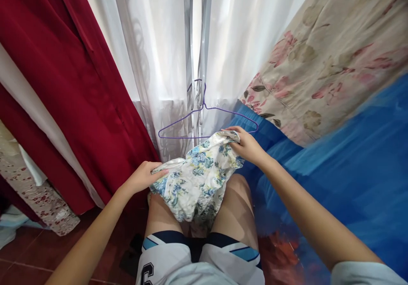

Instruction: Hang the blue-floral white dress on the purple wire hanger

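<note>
A small floral garment (pixel 199 179), white with blue and yellow flowers, is stretched between both hands above my knees. My left hand (pixel 145 176) grips its left edge. My right hand (pixel 247 145) grips its upper right edge. Just behind the cloth a thin purple wire hanger (pixel 204 121) hangs from a metal bar (pixel 195 55) in front of the white curtains. The garment's lower part droops between my legs.
White sheer curtains (pixel 153 55) hang ahead, a dark red curtain (pixel 63 77) at the left. A bed with a blue sheet (pixel 350 157) and a floral cover (pixel 334 55) fills the right. Reddish floor tiles (pixel 28 255) lie at the lower left, beside patterned fabric (pixel 35 200).
</note>
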A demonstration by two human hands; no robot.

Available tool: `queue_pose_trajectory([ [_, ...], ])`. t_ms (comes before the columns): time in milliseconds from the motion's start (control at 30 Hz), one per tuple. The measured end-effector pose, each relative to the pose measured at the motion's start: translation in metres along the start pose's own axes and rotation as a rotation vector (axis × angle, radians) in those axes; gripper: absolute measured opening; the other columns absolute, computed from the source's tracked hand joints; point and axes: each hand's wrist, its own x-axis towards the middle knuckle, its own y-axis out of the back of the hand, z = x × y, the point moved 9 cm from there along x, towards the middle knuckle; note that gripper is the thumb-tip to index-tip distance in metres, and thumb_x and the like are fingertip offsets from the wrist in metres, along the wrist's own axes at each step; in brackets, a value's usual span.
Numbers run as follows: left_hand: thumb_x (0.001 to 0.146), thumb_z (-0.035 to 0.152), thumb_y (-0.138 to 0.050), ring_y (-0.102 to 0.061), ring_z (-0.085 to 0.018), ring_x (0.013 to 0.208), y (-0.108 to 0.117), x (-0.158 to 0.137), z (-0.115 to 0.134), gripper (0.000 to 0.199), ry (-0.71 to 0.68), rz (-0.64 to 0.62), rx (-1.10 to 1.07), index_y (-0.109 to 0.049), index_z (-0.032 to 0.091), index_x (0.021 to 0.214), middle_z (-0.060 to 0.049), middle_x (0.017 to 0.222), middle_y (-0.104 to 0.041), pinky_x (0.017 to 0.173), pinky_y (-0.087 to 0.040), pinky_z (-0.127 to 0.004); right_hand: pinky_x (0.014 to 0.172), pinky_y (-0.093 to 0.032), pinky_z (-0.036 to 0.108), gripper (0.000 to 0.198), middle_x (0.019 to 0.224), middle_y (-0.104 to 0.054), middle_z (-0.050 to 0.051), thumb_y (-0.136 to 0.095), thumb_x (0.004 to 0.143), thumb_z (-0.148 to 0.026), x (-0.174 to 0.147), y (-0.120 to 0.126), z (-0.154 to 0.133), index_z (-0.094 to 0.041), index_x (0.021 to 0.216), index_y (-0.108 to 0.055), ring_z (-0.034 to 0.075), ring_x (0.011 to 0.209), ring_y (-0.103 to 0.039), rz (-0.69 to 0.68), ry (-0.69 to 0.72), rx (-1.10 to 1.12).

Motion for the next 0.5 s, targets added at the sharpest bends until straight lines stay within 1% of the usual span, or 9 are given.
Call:
queue_pose_trajectory([
  [67,0.093,0.047,-0.050,-0.053,-0.015,0.065,0.013,0.006,0.002,0.040,-0.077,-0.024,0.220,-0.059,0.018,0.067,0.002,0.064,-0.056,0.083,-0.045,-0.032,0.078,-0.049,0.034,0.026,0.107,-0.064,0.008,-0.051,0.079,-0.015,-0.001,-0.008,0.011,-0.019,0.099,-0.067,0.025,0.090,-0.065,-0.022,-0.013,0.003],
  [100,0.094,0.046,-0.048,-0.056,-0.016,0.069,0.022,0.010,0.003,0.038,-0.110,-0.016,0.316,-0.060,0.019,0.071,0.002,0.067,-0.059,0.098,-0.040,-0.039,0.074,-0.048,0.032,0.019,0.098,-0.065,0.007,-0.051,0.079,-0.014,-0.003,-0.010,0.013,-0.019,0.091,-0.065,0.023,0.084,-0.064,-0.016,-0.015,0.006],
  [133,0.095,0.046,-0.046,-0.059,-0.018,0.075,0.032,0.015,0.003,0.035,-0.130,0.004,0.401,-0.062,0.020,0.077,0.001,0.073,-0.063,0.110,-0.029,-0.047,0.069,-0.046,0.030,0.013,0.089,-0.063,0.006,-0.051,0.079,-0.014,-0.004,-0.011,0.014,-0.019,0.084,-0.062,0.021,0.077,-0.063,0.005,-0.013,0.009],
  [200,0.095,0.046,-0.046,-0.062,-0.021,0.091,0.056,0.028,0.002,0.030,-0.135,0.066,0.520,-0.063,0.022,0.094,-0.002,0.092,-0.068,0.118,-0.008,-0.056,0.061,-0.041,0.028,0.009,0.075,-0.058,0.003,-0.051,0.080,-0.016,-0.006,-0.008,0.012,-0.019,0.072,-0.054,0.018,0.065,-0.057,0.063,-0.009,0.017],
  [267,0.094,0.045,-0.046,-0.060,-0.024,0.102,0.079,0.044,-0.001,0.027,-0.118,0.118,0.586,-0.060,0.023,0.101,-0.004,0.104,-0.068,0.117,-0.001,-0.059,0.056,-0.036,0.027,0.016,0.067,-0.051,0.000,-0.052,0.081,-0.020,-0.007,-0.006,0.009,-0.021,0.066,-0.046,0.016,0.059,-0.051,0.098,-0.016,0.028],
  [333,0.092,0.043,-0.046,-0.059,-0.025,0.104,0.091,0.061,-0.007,0.024,-0.075,0.114,0.590,-0.059,0.023,0.097,-0.004,0.104,-0.067,0.116,-0.007,-0.060,0.054,-0.033,0.026,0.019,0.063,-0.048,-0.001,-0.053,0.081,-0.022,-0.008,-0.004,0.008,-0.021,0.065,-0.043,0.015,0.056,-0.048,0.104,-0.035,0.032],
  [400,0.089,0.042,-0.048,-0.060,-0.026,0.098,0.091,0.075,-0.016,0.023,-0.015,0.047,0.520,-0.060,0.022,0.090,-0.005,0.098,-0.068,0.112,-0.024,-0.056,0.055,-0.033,0.026,0.020,0.062,-0.047,-0.001,-0.053,0.081,-0.022,-0.009,-0.002,0.007,-0.021,0.065,-0.042,0.015,0.057,-0.048,0.105,-0.048,0.034],
  [467,0.085,0.041,-0.052,-0.061,-0.026,0.089,0.081,0.084,-0.021,0.023,0.015,-0.031,0.428,-0.062,0.021,0.086,-0.007,0.092,-0.068,0.098,-0.041,-0.044,0.056,-0.034,0.027,0.017,0.065,-0.049,-0.001,-0.053,0.080,-0.021,-0.012,0.000,0.005,-0.021,0.066,-0.044,0.016,0.058,-0.049,0.115,-0.050,0.050],
  [500,0.082,0.040,-0.053,-0.061,-0.025,0.086,0.077,0.086,-0.022,0.022,0.015,-0.048,0.397,-0.062,0.020,0.084,-0.007,0.090,-0.067,0.090,-0.045,-0.039,0.057,-0.035,0.027,0.015,0.066,-0.051,0.000,-0.052,0.080,-0.020,-0.014,0.000,0.004,-0.021,0.067,-0.045,0.016,0.060,-0.050,0.118,-0.048,0.064],
])
